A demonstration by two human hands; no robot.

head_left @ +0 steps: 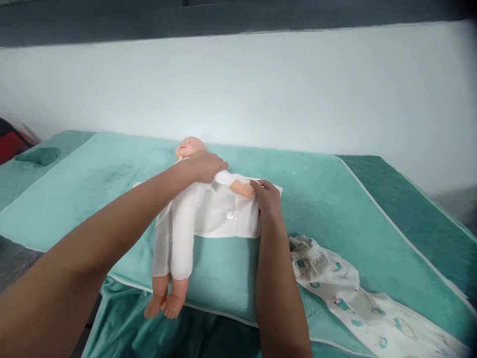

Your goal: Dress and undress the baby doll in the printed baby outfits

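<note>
A baby doll in a white long-sleeved suit lies on its back, its bare head towards the wall and its bare feet over the front edge of the bedding. My left hand is closed around the doll's shoulder and upper arm; its fingertips are partly hidden. The doll's arm stretches to the right, over a spread-out white garment with a small label. My right hand is closed at the end of that arm, its thumb against the doll's hand and its fingers over the garment's right side.
White trousers with a teal print and gathered waist lie at the right front. Turquoise plush bedding covers the bed, with darker green fabric hanging in front. A white wall rises behind. A red object stands at far left.
</note>
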